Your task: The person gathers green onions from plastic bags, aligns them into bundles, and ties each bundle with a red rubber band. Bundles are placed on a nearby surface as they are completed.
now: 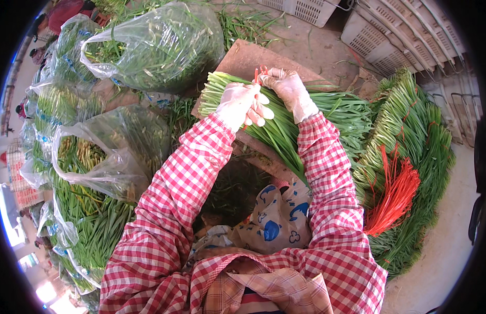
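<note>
A thick bundle of long green leafy vegetables with pale stem ends [280,117], likely garlic chives, lies across a brown board [239,59]. Both my hands wear thin whitish gloves. At the bundle's stem side, my left hand [249,103] rests over the stalks, thumb and forefinger pinched on a red tie [257,75] that passes around the bundle. Just right of it, my right hand [287,87] pinches the tie's other part above the leaves. The underside of the bundle is hidden.
Tied bundles [404,121] are piled at the right, with a bunch of loose red ties [396,192] on top. Clear plastic bags of greens [160,47] crowd the left. White plastic crates [372,39] stand at the upper right. A patterned bag [272,225] lies near my lap.
</note>
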Demonstrator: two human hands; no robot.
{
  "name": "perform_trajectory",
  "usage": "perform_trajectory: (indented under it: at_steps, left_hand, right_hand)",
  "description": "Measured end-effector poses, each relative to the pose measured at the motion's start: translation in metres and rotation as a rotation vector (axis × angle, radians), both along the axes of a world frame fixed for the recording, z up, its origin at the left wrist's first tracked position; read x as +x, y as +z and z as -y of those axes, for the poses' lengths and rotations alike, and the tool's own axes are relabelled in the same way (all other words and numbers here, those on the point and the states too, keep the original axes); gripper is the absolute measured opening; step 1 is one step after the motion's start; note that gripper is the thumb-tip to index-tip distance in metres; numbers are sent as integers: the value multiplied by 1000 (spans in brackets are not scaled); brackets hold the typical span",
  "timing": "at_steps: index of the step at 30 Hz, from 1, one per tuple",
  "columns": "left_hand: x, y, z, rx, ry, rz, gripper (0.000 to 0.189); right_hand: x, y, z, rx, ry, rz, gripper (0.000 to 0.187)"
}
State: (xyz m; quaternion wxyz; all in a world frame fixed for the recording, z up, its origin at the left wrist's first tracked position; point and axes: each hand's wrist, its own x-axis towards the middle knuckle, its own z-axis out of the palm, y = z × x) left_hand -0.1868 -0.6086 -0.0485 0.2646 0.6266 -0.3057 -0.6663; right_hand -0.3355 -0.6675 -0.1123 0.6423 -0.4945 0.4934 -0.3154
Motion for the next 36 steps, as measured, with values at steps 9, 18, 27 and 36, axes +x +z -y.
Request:
perform_trajectory:
  at_steps: [9,18,27,36]
  left_hand:
    - [-11,5,-10,-60,85,-66,30]
    - [-10,4,-9,-55,87,-58,35]
    - [-15,7,-13,-107,56,8,39]
    - [-17,3,-26,-190,114,-153,24]
  right_hand:
    - [2,-7,0,-28,-7,118,9]
    - [1,-4,-9,-127,-20,92,10]
    - [-14,12,-21,-250,153,140,20]
    - [-8,23,-31,-33,-53,293,14]
